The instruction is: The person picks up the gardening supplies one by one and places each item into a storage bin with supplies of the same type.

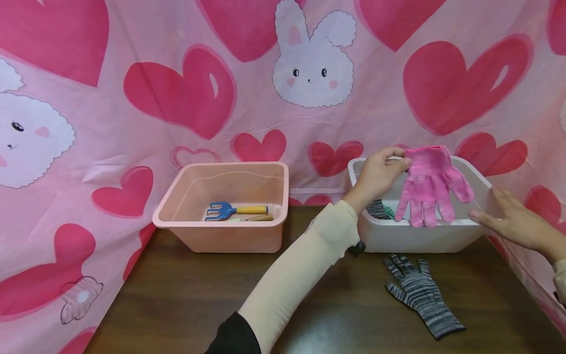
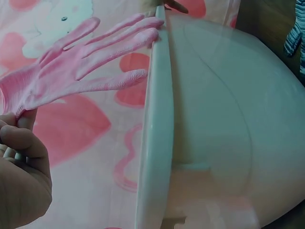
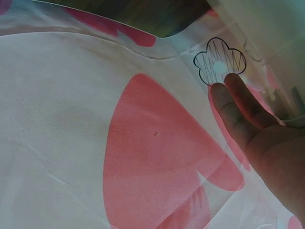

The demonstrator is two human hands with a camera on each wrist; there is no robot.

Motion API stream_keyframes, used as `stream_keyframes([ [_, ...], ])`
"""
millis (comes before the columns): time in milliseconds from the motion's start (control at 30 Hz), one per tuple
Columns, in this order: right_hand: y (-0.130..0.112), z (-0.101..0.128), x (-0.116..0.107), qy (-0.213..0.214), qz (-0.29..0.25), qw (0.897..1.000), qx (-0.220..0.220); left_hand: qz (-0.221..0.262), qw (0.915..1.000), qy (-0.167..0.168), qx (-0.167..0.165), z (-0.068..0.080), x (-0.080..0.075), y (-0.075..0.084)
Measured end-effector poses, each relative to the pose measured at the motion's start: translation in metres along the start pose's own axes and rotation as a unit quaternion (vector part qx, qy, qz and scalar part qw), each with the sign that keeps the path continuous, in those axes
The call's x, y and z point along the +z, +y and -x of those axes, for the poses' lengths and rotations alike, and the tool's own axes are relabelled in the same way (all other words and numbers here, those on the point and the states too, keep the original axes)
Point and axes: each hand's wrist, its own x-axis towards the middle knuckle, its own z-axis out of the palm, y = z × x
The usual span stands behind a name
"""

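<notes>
A pink knit glove (image 1: pixel 431 179) hangs over the white bin (image 1: pixel 415 240), cuff up and fingers pointing down. My left hand (image 1: pixel 381 172) pinches it at the cuff's corner; the left wrist view shows the curled fingers (image 2: pixel 24 138) at the cuff too. At the bin's right end is my right hand (image 1: pixel 522 223), its fingers extended along the rim and holding nothing. In front of the bin, a grey-and-black striped glove (image 1: pixel 424 297) lies flat on the table. Inside the bin, partly hidden behind the left forearm and pink glove, is another dark striped piece (image 1: pixel 377 210) with green beside it.
To the left stands a peach-coloured bin (image 1: pixel 225 238) with a blue hand fork (image 1: pixel 223 210) on a yellow handle and other small items inside. Both bins sit at the back of the dark wooden table (image 1: pixel 177 300), close to a pink heart-and-rabbit cloth (image 1: pixel 256 113).
</notes>
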Motion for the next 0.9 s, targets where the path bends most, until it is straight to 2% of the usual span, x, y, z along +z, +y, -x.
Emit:
stream_keyframes([
  [133, 0.002, -0.001, 0.0, -0.001, 0.002, 1.0, 0.0, 0.011, 0.9997, 0.021, 0.003, -0.004, 0.005, -0.001],
  [467, 0.002, -0.004, -0.001, -0.008, 0.003, 1.0, 0.012, -0.022, 0.9968, 0.075, 0.02, -0.015, 0.008, -0.005],
  [600, 0.003, -0.002, 0.0, -0.009, 0.003, 1.0, 0.012, -0.028, 0.996, 0.082, 0.02, -0.019, 0.008, -0.012],
  [833, 0.005, -0.002, 0.001, -0.001, 0.002, 1.0, 0.012, -0.027, 0.9973, 0.064, -0.022, -0.024, 0.014, -0.018],
  [900, 0.005, -0.002, 0.001, 0.001, 0.002, 1.0, 0.013, -0.061, 0.9957, 0.055, -0.043, -0.026, 0.015, -0.021],
])
